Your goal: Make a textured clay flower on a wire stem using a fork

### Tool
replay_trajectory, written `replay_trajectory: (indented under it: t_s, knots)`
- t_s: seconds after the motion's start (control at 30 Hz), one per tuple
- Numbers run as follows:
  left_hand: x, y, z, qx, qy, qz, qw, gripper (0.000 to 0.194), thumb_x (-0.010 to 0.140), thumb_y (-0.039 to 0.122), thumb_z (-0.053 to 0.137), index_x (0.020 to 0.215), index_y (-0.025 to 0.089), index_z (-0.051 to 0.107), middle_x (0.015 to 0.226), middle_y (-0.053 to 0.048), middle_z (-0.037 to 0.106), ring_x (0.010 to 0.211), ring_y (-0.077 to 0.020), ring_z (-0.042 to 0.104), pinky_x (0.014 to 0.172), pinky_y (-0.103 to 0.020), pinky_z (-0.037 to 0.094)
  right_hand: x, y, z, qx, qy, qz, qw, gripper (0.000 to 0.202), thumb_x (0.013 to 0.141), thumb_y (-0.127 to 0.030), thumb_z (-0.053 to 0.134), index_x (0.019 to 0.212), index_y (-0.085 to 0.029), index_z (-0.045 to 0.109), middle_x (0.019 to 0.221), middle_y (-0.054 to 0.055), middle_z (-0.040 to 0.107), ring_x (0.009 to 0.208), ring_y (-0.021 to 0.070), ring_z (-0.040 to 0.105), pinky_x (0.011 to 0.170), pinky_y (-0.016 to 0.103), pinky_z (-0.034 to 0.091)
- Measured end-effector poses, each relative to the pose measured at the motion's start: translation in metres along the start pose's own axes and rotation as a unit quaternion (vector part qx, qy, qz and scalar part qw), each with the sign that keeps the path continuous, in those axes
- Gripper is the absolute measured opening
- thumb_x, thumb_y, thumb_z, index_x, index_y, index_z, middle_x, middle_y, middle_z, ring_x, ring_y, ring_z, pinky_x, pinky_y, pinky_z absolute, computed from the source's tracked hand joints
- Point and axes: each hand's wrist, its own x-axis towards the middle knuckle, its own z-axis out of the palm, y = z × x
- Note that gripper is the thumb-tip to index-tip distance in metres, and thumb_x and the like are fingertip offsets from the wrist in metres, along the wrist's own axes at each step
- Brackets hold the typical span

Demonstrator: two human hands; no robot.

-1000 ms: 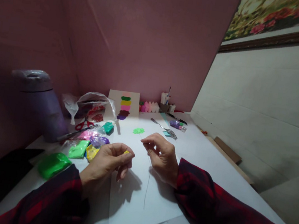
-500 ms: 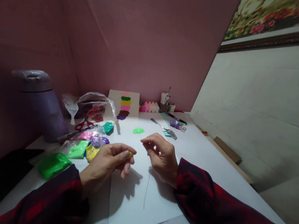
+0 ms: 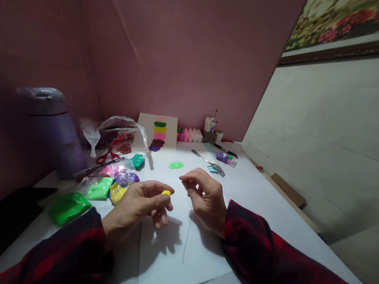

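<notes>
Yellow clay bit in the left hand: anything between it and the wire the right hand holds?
Nothing visible. Only bare white paper lies between the yellow clay bit and the wire.

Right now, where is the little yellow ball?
The little yellow ball is pinched at the fingertips of the left hand, above the white paper, just left of the right hand holding a thin wire.

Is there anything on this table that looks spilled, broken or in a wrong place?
Nothing stands out. The clay packets lie in a loose heap by the left hand, which pinches a yellow clay bit. The right hand holds a thin wire over the white paper. No spill or damage shows.
</notes>
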Motion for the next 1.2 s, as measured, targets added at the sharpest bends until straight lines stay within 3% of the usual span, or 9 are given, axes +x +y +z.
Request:
replay_trajectory:
  t_s: [0.23,0.4,0.63,0.77,1.0,1.2]
  knots:
    - [0.0019,-0.0018,-0.0022,0.004,-0.003,0.021,1.000,0.033,0.072,0.039,0.081,0.079,0.013,0.062,0.057,0.002,0.061,0.042,-0.0086,0.054,0.039,-0.018,0.043,-0.0003,-0.0001,0.0000,-0.002,-0.001,0.003,1.000,0.015,0.091,-0.009,0.055,0.094,-0.018,0.067,0.083,0.005,0.063,0.075,0.0159,0.058,0.065,0.029,0.046]
    - [0.0015,0.0004,0.0003,0.017,0.030,0.019,0.999,0.036,0.071,0.038,0.082,0.093,0.013,0.069,0.072,-0.001,0.067,0.048,-0.0081,0.056,0.044,-0.020,0.047,-0.0004,-0.0003,0.0000,0.000,0.000,0.002,1.000,0.015,0.091,-0.010,0.054,0.095,-0.017,0.067,0.085,0.006,0.063,0.078,0.0165,0.059,0.064,0.029,0.047]
    - [0.0000,0.0016,0.0002,0.012,0.036,0.013,0.999,0.039,0.066,0.034,0.085,0.095,0.013,0.071,0.079,-0.006,0.071,0.054,-0.0107,0.061,0.050,-0.023,0.050,-0.0007,0.0007,0.0001,-0.004,-0.001,-0.002,1.000,0.015,0.091,-0.010,0.054,0.095,-0.019,0.066,0.085,0.005,0.064,0.077,0.0165,0.059,0.063,0.029,0.047]
    - [-0.0005,0.0035,0.0014,0.018,0.031,0.010,0.999,0.036,0.067,0.039,0.084,0.084,0.011,0.070,0.067,-0.002,0.065,0.048,-0.0086,0.055,0.043,-0.020,0.045,-0.0010,0.0010,0.0003,-0.001,-0.001,0.001,1.000,0.015,0.091,-0.010,0.055,0.094,-0.019,0.066,0.085,0.005,0.064,0.077,0.0163,0.059,0.063,0.028,0.047]
    - [-0.0008,0.0031,0.0036,0.029,0.038,0.004,0.999,0.040,0.075,0.049,0.076,0.088,0.012,0.067,0.062,0.002,0.060,0.044,-0.0070,0.051,0.041,-0.019,0.039,-0.0012,0.0014,0.0005,0.004,-0.004,0.000,1.000,0.015,0.091,-0.010,0.054,0.095,-0.018,0.067,0.086,0.006,0.064,0.077,0.0161,0.059,0.064,0.028,0.047]
    - [0.0019,0.0010,0.0007,0.061,0.033,0.005,0.998,0.040,0.069,0.048,0.080,0.081,0.015,0.060,0.058,0.003,0.059,0.041,-0.0066,0.049,0.038,-0.017,0.032,-0.0004,0.0010,0.0008,0.026,-0.015,-0.013,0.999,0.017,0.090,-0.008,0.054,0.095,-0.018,0.066,0.084,0.005,0.063,0.076,0.0157,0.059,0.063,0.027,0.047]
